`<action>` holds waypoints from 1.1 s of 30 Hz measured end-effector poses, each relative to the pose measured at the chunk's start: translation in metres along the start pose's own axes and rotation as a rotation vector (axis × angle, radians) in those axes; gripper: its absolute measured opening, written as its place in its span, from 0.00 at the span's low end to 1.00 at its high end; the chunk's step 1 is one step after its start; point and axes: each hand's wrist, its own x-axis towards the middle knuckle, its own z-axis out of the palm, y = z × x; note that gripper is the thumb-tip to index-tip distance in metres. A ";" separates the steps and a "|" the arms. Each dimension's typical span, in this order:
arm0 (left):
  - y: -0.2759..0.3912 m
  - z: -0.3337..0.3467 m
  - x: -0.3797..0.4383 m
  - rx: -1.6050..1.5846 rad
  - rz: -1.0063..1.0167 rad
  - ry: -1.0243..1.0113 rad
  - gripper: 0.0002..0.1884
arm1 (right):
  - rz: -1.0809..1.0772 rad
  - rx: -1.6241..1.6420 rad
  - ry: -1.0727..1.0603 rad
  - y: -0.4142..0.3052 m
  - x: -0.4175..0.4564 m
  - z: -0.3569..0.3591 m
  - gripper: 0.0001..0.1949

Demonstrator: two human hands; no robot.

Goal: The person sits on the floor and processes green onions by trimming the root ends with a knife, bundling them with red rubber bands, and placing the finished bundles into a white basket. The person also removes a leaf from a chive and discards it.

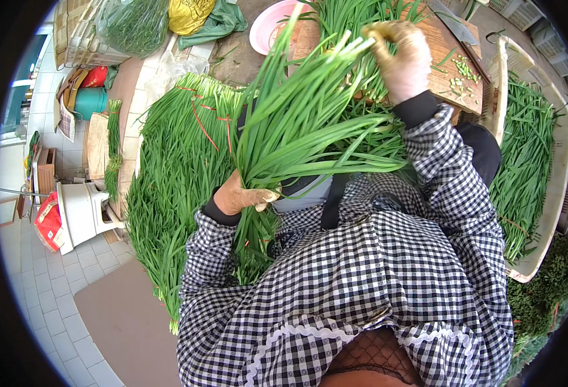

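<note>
My left hand (pixel 245 194) is closed around the leafy part of a loose bunch of garlic chives (pixel 293 116), thumb across the front. The bunch fans up and to the right, its pale stem ends near my right hand (pixel 402 60). There my right thumb and fingers pinch at a white stem end; soil stains both hands. Tied garlic chive bundles (pixel 182 145) with red ties are heaped on the left. More loose chives (pixel 347 19) lie on the wooden board (pixel 451 84) ahead, beside a knife (pixel 453 29) and cut stem bits (pixel 459 82).
A cream plastic crate (pixel 504 92) of chives stands at my right, with dark leafy greens (pixel 540 295) below it. Beyond the heap are a pink basin (pixel 267 26) and a clear bag of greens (pixel 131 29). A white plastic stool (pixel 78 213) stands on the left.
</note>
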 end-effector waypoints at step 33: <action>0.082 0.015 -0.002 2.189 0.546 0.357 0.34 | -0.217 -0.003 -0.280 -0.026 -0.048 -0.049 0.10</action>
